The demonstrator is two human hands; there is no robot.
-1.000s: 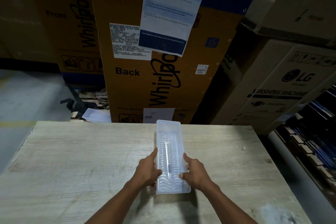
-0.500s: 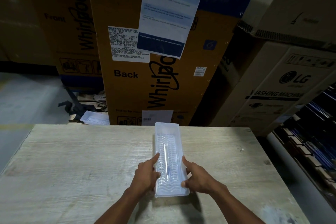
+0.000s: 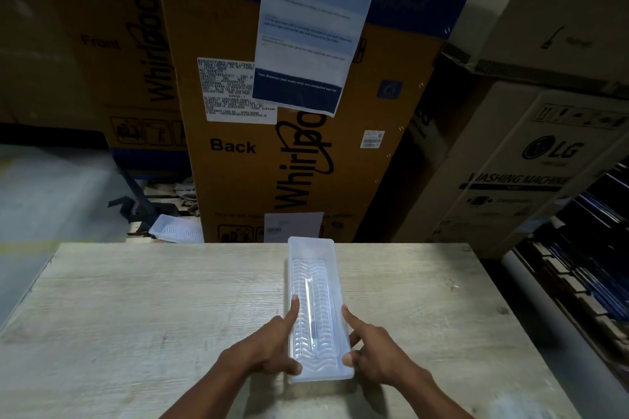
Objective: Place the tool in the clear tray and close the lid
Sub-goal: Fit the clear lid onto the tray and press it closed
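Note:
A long clear tray lies lengthwise on the wooden table, with its ribbed lid lying on top. Through the plastic a thin tool with a pale shaft and dark handle shows inside. My left hand rests against the tray's left side near its front end, forefinger stretched along the lid's edge and thumb on the near corner. My right hand presses the right side, forefinger pointing forward and thumb on the lid.
Tall Whirlpool cartons with a taped paper sheet stand just behind the table. LG cartons are stacked at the right. A second clear tray lies on the floor at the back left. Dark shelving runs along the right.
Both hands have slid slightly nearer along the tray's sides and their forefingers now stretch out straighter. The view has tilted a little; the tray stays in place.

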